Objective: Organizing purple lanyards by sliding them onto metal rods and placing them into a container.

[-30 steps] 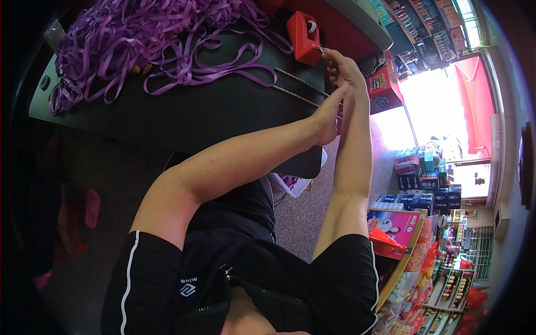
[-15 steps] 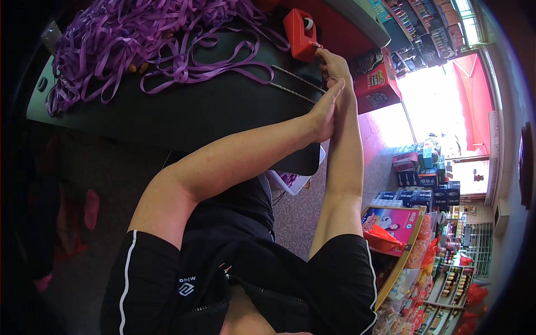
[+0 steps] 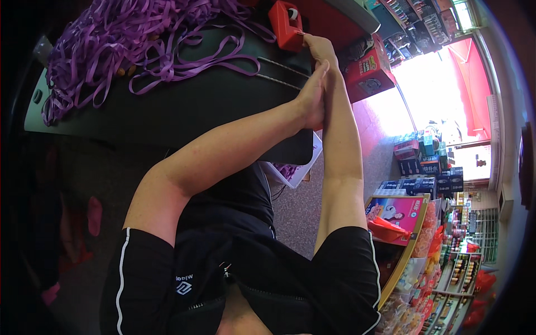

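Observation:
At the far edge of the dark table, a red tape dispenser (image 3: 285,28) stands with a pale roll in it. My right hand (image 3: 320,50) reaches to its cutter end, finger and thumb pinched there on the tape end, which barely shows. My left hand (image 3: 314,100) is edge-on, its visible fingers stretched out and lying against my right wrist; its thumb and palm side are hidden. Two thin, pale, speckled straight lengths (image 3: 282,65) run side by side from near a purple strap loop (image 3: 223,61) to behind my left hand. Whether it touches them is unclear.
A tangled heap of purple straps (image 3: 128,44) covers the far left of the dark table (image 3: 184,123). Below its right corner stands a white bin (image 3: 315,151) with purple straps. A red box (image 3: 368,70) is beyond my right wrist; stacked goods (image 3: 430,167) and shelves line the right side.
The whole view has shifted slightly, so the table and dispenser appear farther up and left. Both hands keep about the same places by the dispenser.

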Action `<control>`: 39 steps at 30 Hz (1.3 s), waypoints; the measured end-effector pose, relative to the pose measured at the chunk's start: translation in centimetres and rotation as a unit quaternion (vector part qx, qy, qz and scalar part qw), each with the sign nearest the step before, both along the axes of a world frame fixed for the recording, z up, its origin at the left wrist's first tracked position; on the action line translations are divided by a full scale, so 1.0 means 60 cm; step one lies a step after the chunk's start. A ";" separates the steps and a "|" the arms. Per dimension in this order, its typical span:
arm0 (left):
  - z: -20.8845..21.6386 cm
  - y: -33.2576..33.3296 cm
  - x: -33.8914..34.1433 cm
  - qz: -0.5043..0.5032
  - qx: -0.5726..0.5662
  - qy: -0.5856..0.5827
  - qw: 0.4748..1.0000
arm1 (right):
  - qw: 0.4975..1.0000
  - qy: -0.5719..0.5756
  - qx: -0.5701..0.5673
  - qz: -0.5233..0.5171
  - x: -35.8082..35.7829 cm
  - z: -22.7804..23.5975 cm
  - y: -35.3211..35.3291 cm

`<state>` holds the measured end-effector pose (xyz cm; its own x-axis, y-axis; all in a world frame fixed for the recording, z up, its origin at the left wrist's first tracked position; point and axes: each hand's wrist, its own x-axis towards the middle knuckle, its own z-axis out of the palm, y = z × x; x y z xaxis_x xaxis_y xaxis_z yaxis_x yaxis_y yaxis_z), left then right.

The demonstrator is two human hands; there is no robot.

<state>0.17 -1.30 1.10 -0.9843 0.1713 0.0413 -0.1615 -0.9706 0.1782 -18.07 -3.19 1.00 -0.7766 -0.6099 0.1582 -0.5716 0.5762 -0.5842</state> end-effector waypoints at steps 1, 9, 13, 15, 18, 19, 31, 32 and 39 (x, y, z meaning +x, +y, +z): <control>-0.001 -0.007 0.000 0.019 -0.005 0.009 1.000 | 1.000 -0.008 0.003 0.002 0.011 0.009 -0.010; -0.009 0.005 -0.013 0.086 -0.084 -0.045 0.992 | 0.884 -0.393 -0.252 0.022 0.068 0.037 0.129; -0.018 0.014 -0.012 0.075 -0.087 -0.094 0.989 | 0.777 -0.501 -0.379 0.035 0.116 0.042 0.210; -0.022 0.015 -0.013 0.074 -0.098 -0.088 0.989 | 0.764 -0.514 -0.385 0.064 0.132 0.037 0.235; -0.024 0.014 -0.013 0.070 -0.112 -0.049 0.990 | 0.702 -0.569 -0.408 0.133 0.148 0.032 0.262; -0.028 0.009 -0.015 0.067 -0.116 -0.020 0.991 | 0.668 -0.595 -0.424 0.141 0.161 0.031 0.258; -0.029 0.012 -0.012 0.066 -0.152 0.035 0.986 | 0.612 -0.629 -0.445 0.179 0.159 -0.024 0.263; -0.028 0.012 -0.012 0.069 -0.157 0.033 0.985 | 0.617 -0.624 -0.446 0.176 0.163 -0.022 0.262; -0.036 0.006 -0.014 0.066 -0.147 0.050 0.986 | 0.734 -0.484 -0.472 0.062 0.193 -0.007 0.259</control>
<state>-0.68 -0.93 -1.04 -0.9923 0.0607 0.1080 -0.0038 -0.8864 0.4629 -6.52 12.35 0.57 -0.7520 -0.6584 -0.0328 0.3604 -0.3690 -0.8567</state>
